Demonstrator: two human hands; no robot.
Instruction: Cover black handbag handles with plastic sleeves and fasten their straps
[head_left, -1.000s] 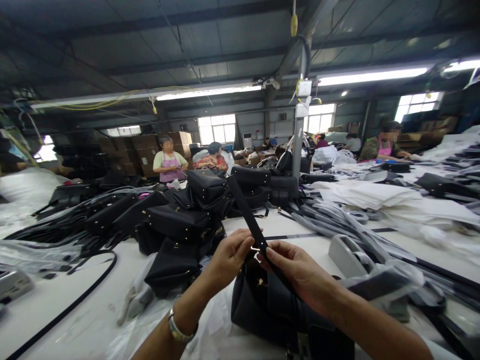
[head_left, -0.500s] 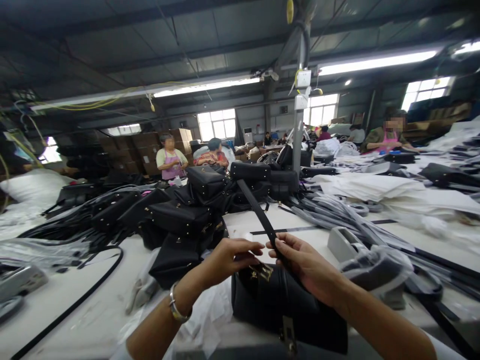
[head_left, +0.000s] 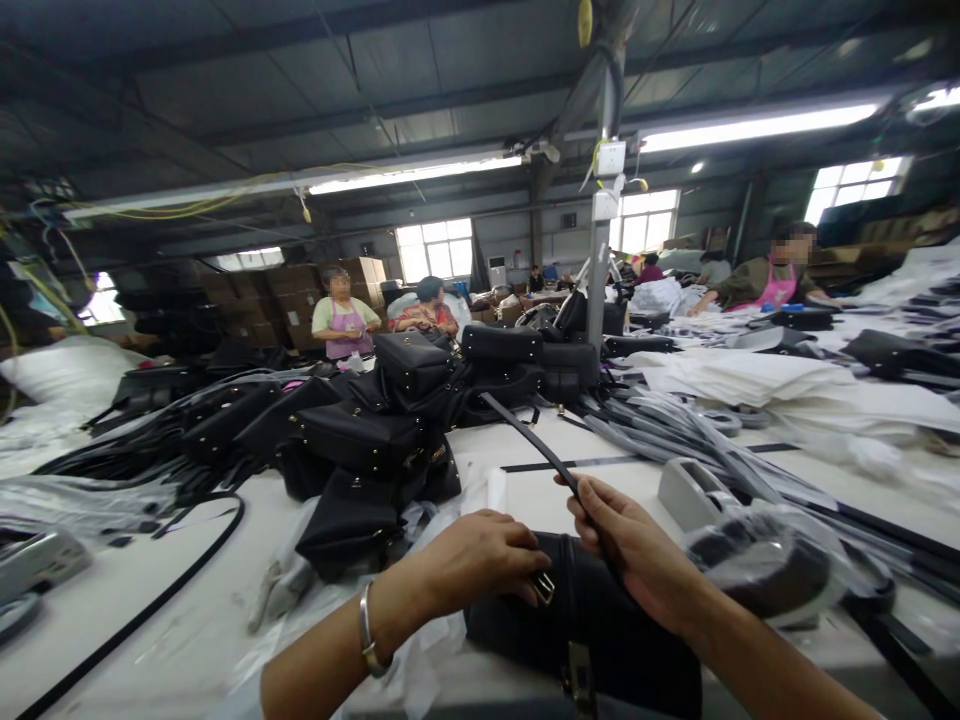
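A black handbag [head_left: 600, 630] lies in front of me at the table's near edge, with a metal clasp [head_left: 579, 675] on its front. My left hand [head_left: 487, 560], a bangle on its wrist, is closed at the bag's upper left, its fingertips on a gold buckle [head_left: 544, 588]. Whatever the buckle is fastened to is hidden under those fingers. My right hand [head_left: 630, 525] is closed around a black strap [head_left: 531, 437]. The strap's free end points up and away, and its lower part passes behind my right hand.
Black bags [head_left: 360, 430] are piled beyond my left hand. Grey wrapped straps [head_left: 675, 440] run along the right, near a grey tape dispenser [head_left: 694, 490] and a plastic-wrapped roll [head_left: 772, 570]. A post [head_left: 596, 285] rises at the table's far side. Several people work farther back.
My left hand has moved slightly right and down, closing over the buckle. My right hand has shifted right and lower, and the strap's free end has dropped and turned edge-on.
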